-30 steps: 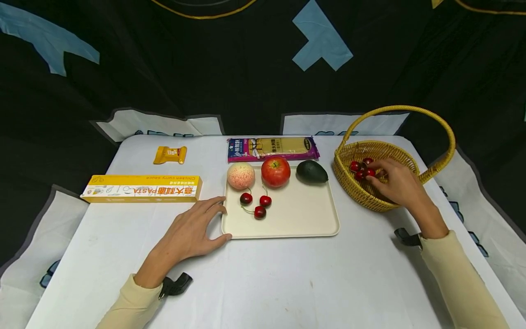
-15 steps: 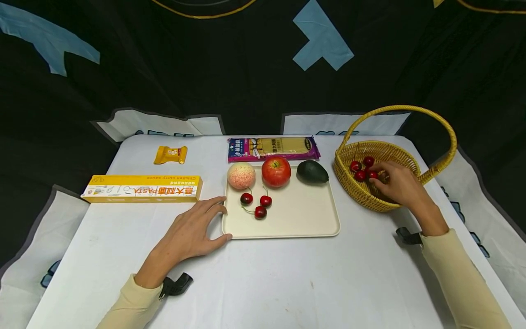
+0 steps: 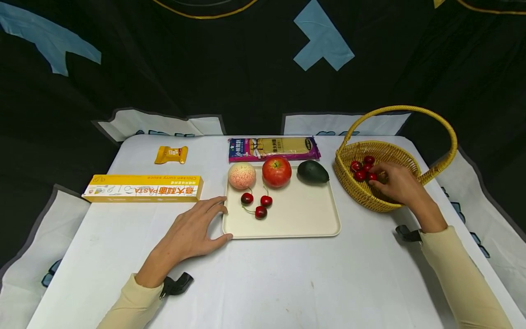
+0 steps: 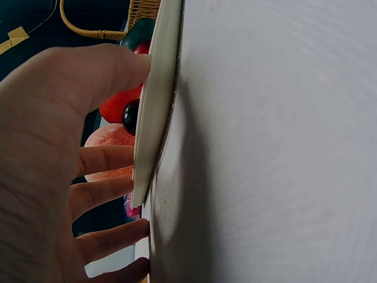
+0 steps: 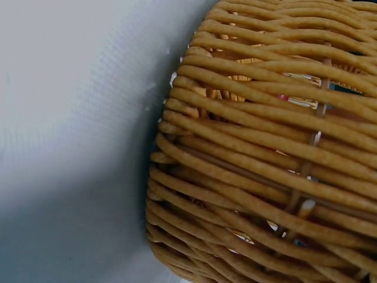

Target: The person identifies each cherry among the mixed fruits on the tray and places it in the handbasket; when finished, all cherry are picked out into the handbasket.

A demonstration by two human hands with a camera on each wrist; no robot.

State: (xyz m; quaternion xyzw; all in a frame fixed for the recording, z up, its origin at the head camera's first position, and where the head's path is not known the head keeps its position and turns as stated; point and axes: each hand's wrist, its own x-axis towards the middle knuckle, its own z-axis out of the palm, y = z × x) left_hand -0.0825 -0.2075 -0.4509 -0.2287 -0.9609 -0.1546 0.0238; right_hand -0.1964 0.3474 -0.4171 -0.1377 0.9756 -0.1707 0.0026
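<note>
My left hand [image 3: 193, 230] rests at the left side of a cream tray [image 3: 304, 219], fingers spread, thumb and fingertips touching its rim. In the left wrist view the thumb [image 4: 126, 71] lies against the tray's edge. On the tray are three cherries with stems, one of them a dark red cherry [image 3: 260, 212], plus a peach [image 3: 241, 176], a red apple [image 3: 276, 172] and an avocado [image 3: 312, 172]. My right hand [image 3: 396, 183] reaches into a wicker basket [image 3: 349, 187], thumb and fingers pinching a cherry [image 3: 371, 177] beside other cherries [image 3: 358, 167]. In the right wrist view, basket weave [image 5: 265, 141] hides the hand.
A purple-ended pasta packet [image 3: 273, 148] lies behind the tray. On the left are a yellow pasta box [image 3: 141, 188] and a small yellow wrapped snack [image 3: 171, 155]. The basket's tall handle [image 3: 411, 108] arches over the right side. A dark curtain [image 3: 185, 68] hangs behind the white table.
My right hand has shifted slightly right and toward me inside the basket, the cherry at its fingertips moving with it. Cherries beside it have spread slightly. The left hand keeps its place.
</note>
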